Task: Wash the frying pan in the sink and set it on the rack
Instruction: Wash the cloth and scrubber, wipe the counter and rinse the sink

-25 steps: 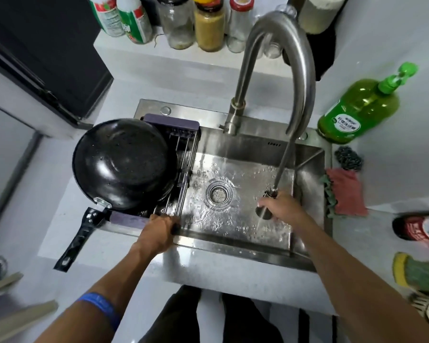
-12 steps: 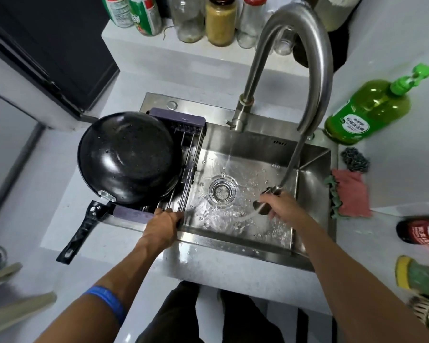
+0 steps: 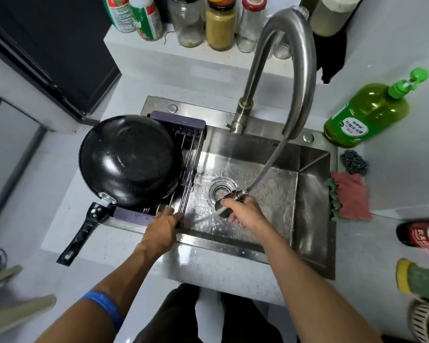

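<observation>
While left fingers grip rack beside pan, right fingers clasp sprayer

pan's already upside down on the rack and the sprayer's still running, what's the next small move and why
Probably sweep the spray head in the right hand across the sink floor toward the drain, then dock it. The frying pan already rests on the rack, which the left hand grips.

The black frying pan hides most of the purple wire rack; jars at 12 o'clock are cropped.
</observation>
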